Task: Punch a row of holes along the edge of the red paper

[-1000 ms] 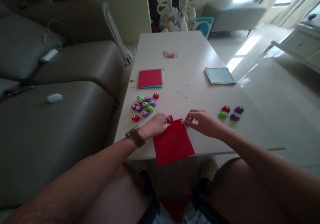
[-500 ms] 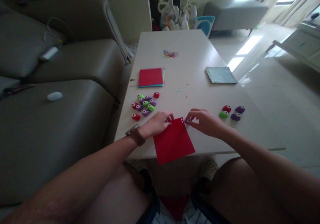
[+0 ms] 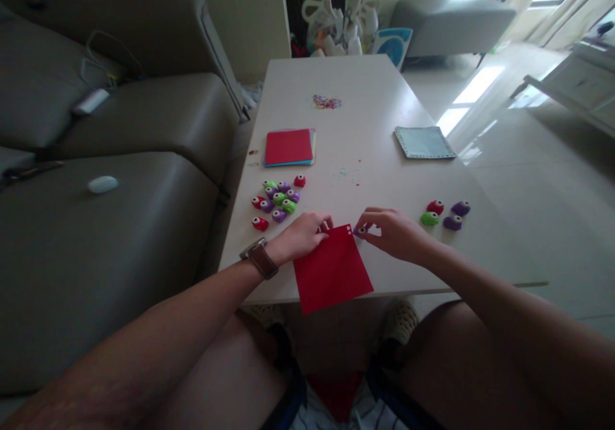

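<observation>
A red sheet of paper lies at the near edge of the table, its lower end sticking out past the edge. Small white cut-outs show at its upper right corner. My left hand, a brown-strapped watch on the wrist, has its curled fingers closed on the sheet's upper edge. At that punched corner my right hand pinches a small purple craft punch between thumb and fingers. The punch touches or sits right against the paper's edge; its slot is too small to make out.
Several red, green and purple punches are grouped at left, and more punches at right. Behind are stacked coloured sheets, a pale sheet with a punched border, and paper bits on the white table. A sofa stands left.
</observation>
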A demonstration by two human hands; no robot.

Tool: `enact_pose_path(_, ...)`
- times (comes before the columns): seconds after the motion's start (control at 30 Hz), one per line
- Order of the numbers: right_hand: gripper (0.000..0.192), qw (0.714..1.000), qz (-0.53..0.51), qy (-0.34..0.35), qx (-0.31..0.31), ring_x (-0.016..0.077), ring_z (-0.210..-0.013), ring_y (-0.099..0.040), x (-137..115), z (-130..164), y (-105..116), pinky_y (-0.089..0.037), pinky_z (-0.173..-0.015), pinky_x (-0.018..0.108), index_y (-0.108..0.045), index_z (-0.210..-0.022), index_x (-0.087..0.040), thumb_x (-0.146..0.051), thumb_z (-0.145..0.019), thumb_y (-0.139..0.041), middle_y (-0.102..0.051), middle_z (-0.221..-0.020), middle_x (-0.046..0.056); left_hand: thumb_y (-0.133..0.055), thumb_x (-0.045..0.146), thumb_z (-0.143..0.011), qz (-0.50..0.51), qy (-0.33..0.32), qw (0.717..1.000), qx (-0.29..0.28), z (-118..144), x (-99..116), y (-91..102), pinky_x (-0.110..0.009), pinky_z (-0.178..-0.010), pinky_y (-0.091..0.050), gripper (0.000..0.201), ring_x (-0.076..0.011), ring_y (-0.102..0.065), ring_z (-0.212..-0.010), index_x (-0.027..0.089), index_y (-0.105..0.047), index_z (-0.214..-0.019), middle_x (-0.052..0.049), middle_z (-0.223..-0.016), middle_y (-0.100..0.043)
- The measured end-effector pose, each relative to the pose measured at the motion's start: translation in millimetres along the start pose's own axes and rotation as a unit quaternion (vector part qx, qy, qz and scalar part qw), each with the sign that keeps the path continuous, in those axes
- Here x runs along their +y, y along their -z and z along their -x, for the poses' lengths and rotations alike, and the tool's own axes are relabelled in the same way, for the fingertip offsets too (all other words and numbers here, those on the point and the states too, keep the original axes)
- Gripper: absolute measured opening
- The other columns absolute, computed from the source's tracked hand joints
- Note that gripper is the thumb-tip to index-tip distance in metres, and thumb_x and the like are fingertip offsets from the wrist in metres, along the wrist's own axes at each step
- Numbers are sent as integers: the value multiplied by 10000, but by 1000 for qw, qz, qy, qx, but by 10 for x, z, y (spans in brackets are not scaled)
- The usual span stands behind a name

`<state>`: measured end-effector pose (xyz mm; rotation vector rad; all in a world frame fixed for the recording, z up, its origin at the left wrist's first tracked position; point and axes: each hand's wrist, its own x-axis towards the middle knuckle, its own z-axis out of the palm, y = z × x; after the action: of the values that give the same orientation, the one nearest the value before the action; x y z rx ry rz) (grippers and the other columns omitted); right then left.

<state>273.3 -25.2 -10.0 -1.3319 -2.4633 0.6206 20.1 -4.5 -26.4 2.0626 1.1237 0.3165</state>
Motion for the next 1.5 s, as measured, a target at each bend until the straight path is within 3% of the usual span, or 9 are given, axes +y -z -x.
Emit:
enact_pose_path(0.87, 117, 1000, 3, -22, -10, 179, -800, -660, -30, -4, 12, -443, -693, 292, -739, -922, -242, -158, -913, -657, -736, -959, 34, -626, -16, -850, 3, 11, 1000, -2, -4, 27, 6, -277, -733, -485, 209, -173, -651, -795, 158, -685, -950, -45, -898, -728)
enact_pose_path(1.5, 121, 1000, -11, 3, -10, 169, -786, -648, -22, 1, -7, -436, -702, 282, -743, -924, -228, -139, -892, -668, -731, -934, 27, -630, -4, -859, 10, 5, 1000, 7, -7, -12, -8, -266, -710, -469, 222, -169, -655, -800, 164, -659, -1003, -37, -914, -719)
